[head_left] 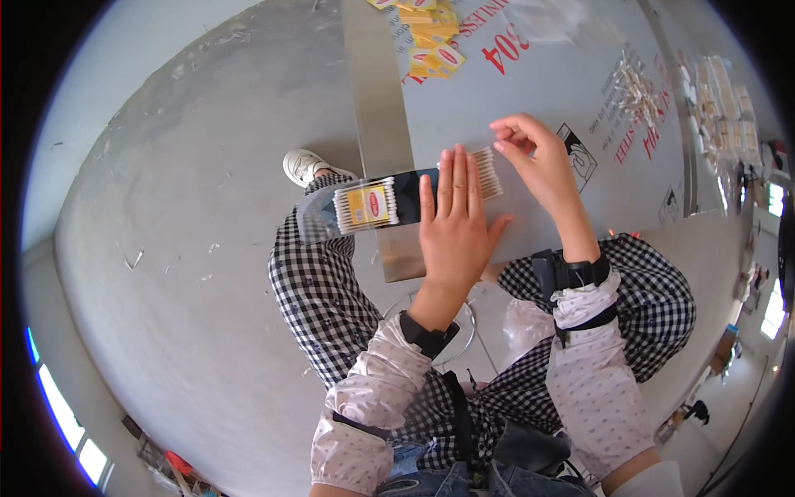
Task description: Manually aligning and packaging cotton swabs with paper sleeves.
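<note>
My left hand (pixel 454 228) lies flat, fingers straight, over a row of cotton swabs (pixel 489 172) at the table's left edge. Part of that row is hidden under the palm. To the right, my right hand (pixel 538 161) is raised with its fingers bent and its thumb apart from them, nothing visible between. Left of my left hand, a clear plastic sleeve (pixel 316 217) sticks out past the table edge over my knee. Inside it sits a flat bundle of cotton swabs (pixel 366 205) with a yellow card on it.
Yellow cards (pixel 435 58) are piled at the table's far left. A loose heap of cotton swabs (pixel 638 93) lies at the far right of the film-covered metal table (pixel 497 99). Several packed swab bundles (pixel 725 112) stand beyond its right edge.
</note>
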Available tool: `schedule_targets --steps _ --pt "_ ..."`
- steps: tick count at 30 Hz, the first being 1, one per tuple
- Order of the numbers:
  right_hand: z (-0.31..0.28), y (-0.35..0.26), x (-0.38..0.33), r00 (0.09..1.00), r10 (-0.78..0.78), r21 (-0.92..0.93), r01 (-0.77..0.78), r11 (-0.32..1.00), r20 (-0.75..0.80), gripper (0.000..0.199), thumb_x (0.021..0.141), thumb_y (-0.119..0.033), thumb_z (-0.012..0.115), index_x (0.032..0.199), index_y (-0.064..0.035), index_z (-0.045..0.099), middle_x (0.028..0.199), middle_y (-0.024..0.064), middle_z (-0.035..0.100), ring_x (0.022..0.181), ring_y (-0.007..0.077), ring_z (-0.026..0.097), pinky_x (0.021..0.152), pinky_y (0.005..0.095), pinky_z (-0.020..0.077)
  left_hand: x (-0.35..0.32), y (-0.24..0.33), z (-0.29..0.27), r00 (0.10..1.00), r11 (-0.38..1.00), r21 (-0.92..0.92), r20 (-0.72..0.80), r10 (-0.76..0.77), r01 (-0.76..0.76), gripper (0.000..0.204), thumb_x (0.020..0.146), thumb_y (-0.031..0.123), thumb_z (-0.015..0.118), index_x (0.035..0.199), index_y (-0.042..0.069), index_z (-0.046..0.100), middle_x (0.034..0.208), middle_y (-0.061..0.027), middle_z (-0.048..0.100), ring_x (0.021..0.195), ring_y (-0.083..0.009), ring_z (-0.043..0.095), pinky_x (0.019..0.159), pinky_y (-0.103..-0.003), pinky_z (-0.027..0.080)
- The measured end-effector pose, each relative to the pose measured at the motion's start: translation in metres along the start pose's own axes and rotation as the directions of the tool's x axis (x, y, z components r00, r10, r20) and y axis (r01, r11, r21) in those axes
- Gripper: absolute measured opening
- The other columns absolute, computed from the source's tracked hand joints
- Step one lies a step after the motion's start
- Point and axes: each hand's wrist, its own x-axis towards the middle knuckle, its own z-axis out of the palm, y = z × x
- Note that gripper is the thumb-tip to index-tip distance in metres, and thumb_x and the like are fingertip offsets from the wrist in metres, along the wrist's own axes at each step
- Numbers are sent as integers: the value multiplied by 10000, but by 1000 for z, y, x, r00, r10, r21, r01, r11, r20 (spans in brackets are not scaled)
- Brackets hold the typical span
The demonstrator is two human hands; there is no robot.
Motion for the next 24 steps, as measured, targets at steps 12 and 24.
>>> schedule_targets --steps 12,24 --pt "-3 1 10 989 -108 -86 117 989 104 149 825 -29 704 950 -26 623 870 63 661 747 189 624 687 315 512 -1 -4 0 999 997 74 10 33 -34 923 876 552 618 1505 -51 315 1594 -194 301 1497 -334 254 1189 -528 205" --pt "0 -8 18 968 -169 -93 189 978 183 75 873 4 626 944 -14 615 890 60 652 740 196 611 691 304 502 -2 -6 1 999 997 74 -8 38 -37 921 879 550 615 1504 -55 312 1598 -198 289 1499 -340 243 1194 -526 193"
